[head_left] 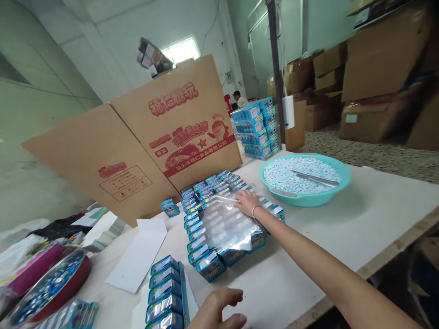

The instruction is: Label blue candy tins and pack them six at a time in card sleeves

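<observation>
My right hand (247, 203) reaches across the table and holds a clear plastic sheet (222, 224) near its far edge. The sheet lies over rows of small blue boxes (209, 265), partly covering them. Low in the view is my left hand (219, 310), its thumb and fingers apart with nothing between them. Just left of it stands a single line of blue boxes (164, 292) beside a flat blue strip. One small blue box (170, 208) sits apart behind the rows.
A turquoise basin (308, 198) of pale candies, with metal tongs (315, 178), stands right. Behind are an upright cardboard carton (185, 123) and stacked blue packs (255, 130). A red bowl (65, 292) of blue wrapped pieces and white paper (137, 256) lie left. A person (242, 99) is far back.
</observation>
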The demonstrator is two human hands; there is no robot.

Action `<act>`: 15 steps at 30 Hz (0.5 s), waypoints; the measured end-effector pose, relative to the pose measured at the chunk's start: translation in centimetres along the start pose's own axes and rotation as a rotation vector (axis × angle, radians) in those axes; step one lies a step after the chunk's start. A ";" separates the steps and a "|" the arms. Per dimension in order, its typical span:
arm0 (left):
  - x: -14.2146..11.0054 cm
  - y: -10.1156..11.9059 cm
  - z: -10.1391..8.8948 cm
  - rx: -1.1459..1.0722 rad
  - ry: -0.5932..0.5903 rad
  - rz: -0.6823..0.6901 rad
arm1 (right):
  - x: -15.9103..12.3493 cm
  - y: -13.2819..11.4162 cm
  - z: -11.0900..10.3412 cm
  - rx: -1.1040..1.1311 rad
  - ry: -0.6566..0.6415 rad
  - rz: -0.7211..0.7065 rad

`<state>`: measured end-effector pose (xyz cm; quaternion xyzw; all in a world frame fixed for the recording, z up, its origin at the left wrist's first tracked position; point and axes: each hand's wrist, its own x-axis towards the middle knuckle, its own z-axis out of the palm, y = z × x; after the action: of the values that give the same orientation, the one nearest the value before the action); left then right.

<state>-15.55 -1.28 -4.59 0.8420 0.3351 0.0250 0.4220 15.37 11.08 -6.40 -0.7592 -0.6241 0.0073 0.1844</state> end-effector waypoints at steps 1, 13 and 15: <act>-0.2 0.1 0.1 -0.003 0.006 -0.005 | 0.3 0.2 0.2 0.005 -0.008 -0.003; 4.5 4.5 0.0 -0.648 0.512 -0.107 | -4.4 -5.9 -5.6 0.325 0.182 -0.155; 6.3 4.8 0.6 -0.745 0.687 -0.063 | -7.6 -8.2 -5.1 0.526 0.101 -0.198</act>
<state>-7.87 -0.05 -3.00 0.5670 0.4481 0.4054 0.5597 7.18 3.77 -0.98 -0.6201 -0.6620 0.1129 0.4056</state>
